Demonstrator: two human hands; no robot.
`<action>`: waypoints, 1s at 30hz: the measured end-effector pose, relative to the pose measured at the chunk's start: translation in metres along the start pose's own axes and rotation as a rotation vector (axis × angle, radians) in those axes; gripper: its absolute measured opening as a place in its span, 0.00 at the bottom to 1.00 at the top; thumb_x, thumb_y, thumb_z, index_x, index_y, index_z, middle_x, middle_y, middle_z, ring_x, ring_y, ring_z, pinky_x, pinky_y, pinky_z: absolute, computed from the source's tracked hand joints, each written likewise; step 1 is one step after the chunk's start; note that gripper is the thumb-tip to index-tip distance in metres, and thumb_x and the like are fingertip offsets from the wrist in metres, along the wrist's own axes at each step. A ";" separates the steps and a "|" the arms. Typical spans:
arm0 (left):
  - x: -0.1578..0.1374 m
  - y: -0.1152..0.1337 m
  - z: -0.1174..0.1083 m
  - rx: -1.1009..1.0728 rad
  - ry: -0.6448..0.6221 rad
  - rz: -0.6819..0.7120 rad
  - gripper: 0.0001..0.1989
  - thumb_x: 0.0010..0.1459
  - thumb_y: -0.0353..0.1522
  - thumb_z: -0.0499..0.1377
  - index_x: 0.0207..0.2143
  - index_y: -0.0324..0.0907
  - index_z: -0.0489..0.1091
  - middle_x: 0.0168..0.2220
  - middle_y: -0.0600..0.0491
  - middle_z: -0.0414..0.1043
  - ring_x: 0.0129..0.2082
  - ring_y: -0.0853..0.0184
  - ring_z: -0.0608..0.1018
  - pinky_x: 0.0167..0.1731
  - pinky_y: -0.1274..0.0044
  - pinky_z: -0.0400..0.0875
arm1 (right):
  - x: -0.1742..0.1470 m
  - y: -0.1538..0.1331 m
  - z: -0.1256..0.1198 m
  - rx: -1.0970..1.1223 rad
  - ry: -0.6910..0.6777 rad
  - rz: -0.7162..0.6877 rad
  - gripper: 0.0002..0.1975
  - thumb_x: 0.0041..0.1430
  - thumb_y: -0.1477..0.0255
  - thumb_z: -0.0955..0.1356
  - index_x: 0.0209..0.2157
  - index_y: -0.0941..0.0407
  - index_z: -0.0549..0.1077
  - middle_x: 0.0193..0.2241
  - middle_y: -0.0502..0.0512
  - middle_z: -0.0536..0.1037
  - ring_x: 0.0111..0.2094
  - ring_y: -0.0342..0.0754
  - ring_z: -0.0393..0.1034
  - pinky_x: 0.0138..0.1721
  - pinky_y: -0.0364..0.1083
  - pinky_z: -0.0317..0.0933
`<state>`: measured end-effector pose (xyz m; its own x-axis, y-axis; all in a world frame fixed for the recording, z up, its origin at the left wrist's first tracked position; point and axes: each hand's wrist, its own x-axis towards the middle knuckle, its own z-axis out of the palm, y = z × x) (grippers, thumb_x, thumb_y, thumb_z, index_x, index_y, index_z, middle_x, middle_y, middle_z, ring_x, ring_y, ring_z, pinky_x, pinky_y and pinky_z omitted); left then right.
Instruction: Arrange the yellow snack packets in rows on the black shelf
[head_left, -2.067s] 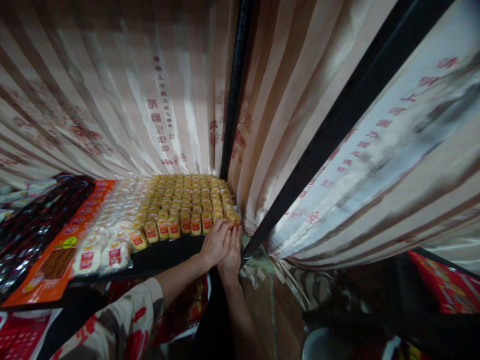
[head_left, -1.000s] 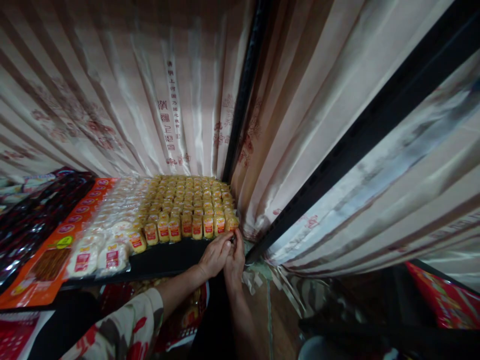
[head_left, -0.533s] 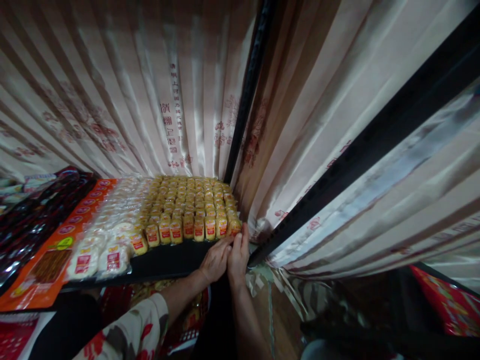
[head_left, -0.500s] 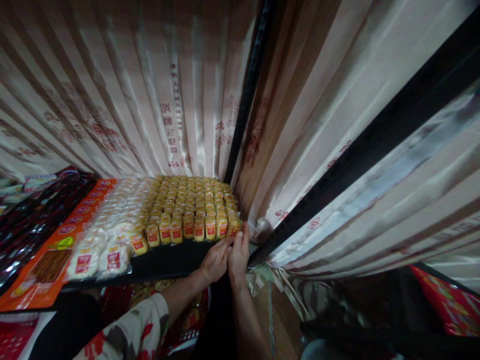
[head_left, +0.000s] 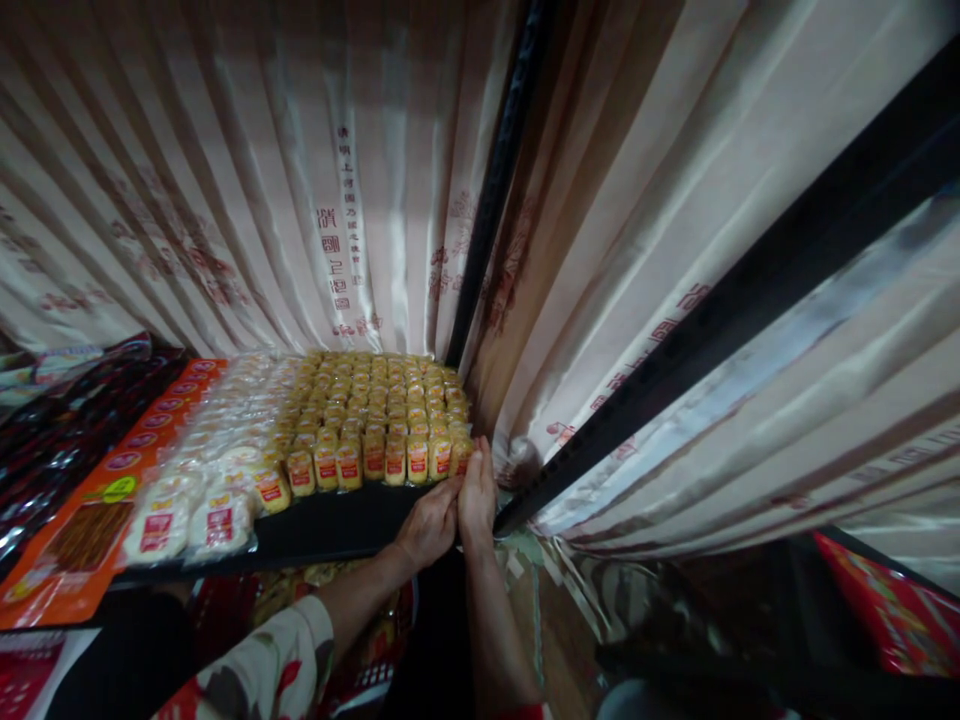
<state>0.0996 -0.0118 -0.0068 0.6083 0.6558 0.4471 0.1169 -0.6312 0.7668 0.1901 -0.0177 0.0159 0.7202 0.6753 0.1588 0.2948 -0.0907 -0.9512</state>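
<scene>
Small yellow wrapped cakes (head_left: 375,410) with red labels stand in tight rows on a black shelf (head_left: 330,522). At the right end of the front row, my right hand (head_left: 477,497) lies along the side of the last wrapped cake (head_left: 460,457), its fingers stretched out and together. My left hand (head_left: 430,523) is just in front of that cake, fingers curled in against my right hand. Whatever those fingers may hold is hidden. To the left of the yellow cakes are rows of white wrapped cakes (head_left: 220,522) in clear plastic.
An orange snack packet (head_left: 71,555) and dark shiny packets (head_left: 67,450) lie farther left. A pale curtain (head_left: 262,200) hangs behind and to the right. Black metal posts (head_left: 491,200) rise at the shelf's corner. More packets (head_left: 367,650) are below the shelf; a red package (head_left: 892,610) is at lower right.
The view has shifted slightly, moving the shelf and cakes a little left in the picture. Both hands stay at the right end of the front row.
</scene>
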 end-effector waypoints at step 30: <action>-0.007 -0.019 0.011 0.089 0.099 -0.013 0.21 0.58 0.26 0.44 0.53 0.33 0.63 0.50 0.40 0.68 0.52 0.61 0.70 0.52 0.66 0.66 | 0.054 -0.006 0.025 0.425 -0.133 0.176 0.33 0.60 0.54 0.49 0.54 0.62 0.63 0.49 0.60 0.72 0.47 0.48 0.69 0.45 0.47 0.62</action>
<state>0.1016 -0.0086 -0.0295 0.5262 0.6993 0.4838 0.1963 -0.6534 0.7311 0.2115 0.0378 0.0236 0.6411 0.7671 -0.0232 -0.1275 0.0766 -0.9889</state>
